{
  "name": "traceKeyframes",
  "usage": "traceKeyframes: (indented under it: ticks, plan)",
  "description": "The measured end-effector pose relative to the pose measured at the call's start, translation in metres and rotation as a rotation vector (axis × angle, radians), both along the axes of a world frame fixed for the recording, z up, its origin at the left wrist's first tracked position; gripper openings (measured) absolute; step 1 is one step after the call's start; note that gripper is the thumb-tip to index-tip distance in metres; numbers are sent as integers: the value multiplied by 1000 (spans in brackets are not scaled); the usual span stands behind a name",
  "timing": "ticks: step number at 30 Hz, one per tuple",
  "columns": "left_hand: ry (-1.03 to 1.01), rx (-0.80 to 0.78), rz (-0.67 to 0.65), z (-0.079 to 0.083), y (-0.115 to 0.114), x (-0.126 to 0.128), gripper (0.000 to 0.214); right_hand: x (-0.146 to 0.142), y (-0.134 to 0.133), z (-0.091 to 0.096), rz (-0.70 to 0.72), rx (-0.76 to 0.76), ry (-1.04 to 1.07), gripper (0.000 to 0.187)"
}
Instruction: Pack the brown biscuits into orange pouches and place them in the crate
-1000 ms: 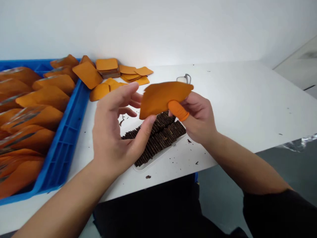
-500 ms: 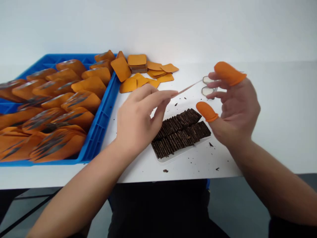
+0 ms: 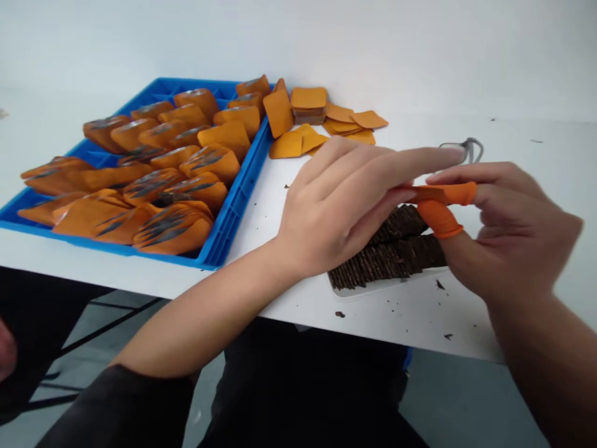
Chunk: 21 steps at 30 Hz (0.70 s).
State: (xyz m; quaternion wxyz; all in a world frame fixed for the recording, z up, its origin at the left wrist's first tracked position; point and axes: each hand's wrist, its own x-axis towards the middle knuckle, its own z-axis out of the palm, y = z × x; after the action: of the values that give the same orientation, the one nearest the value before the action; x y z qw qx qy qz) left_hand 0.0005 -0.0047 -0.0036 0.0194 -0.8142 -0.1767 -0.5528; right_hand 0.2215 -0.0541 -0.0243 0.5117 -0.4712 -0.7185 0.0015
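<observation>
My left hand [image 3: 336, 202] is closed at the fingertips on the near end of a thin, flat orange packet [image 3: 431, 194], with its index finger stretched over the top. At the packet's other end, my right hand [image 3: 504, 230] pinches with thumb and index finger, both covered by orange finger cots. The packet is seen almost edge-on, so its mouth cannot be made out. Beneath both hands, a shallow clear tray [image 3: 347, 297] holds rows of thin dark brown slices [image 3: 373, 264], partly hidden by my left hand.
At the left, a blue crate [image 3: 237, 214] holds many filled orange packets [image 3: 186, 115]. A stack of flat orange packets [image 3: 308, 99] stands behind, with loose ones [image 3: 345, 124] beside it. Grey looped handles [image 3: 473, 149] lie beyond my hands. Dark crumbs [image 3: 340, 314] dot the white table.
My right thumb and index finger, apart before, have closed on the packet my left hand holds. The view has swung left, shifting the crate and table rightward in the picture.
</observation>
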Motion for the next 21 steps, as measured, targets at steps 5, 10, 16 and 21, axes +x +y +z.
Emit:
traceKeyframes:
  ticks: [5,10,16,21]
  plan:
    - [73,-63,30,-3,2,-1,27,2,3,-1,54,-35,87,13]
    - [211,-51,41,-12,12,-3,59,2,10,-4,115,-83,190,14]
    - [246,55,20,-18,14,3,83,-7,5,0,207,-208,290,24]
    - [218,24,57,-14,3,9,65,-14,-2,0,266,-198,284,29]
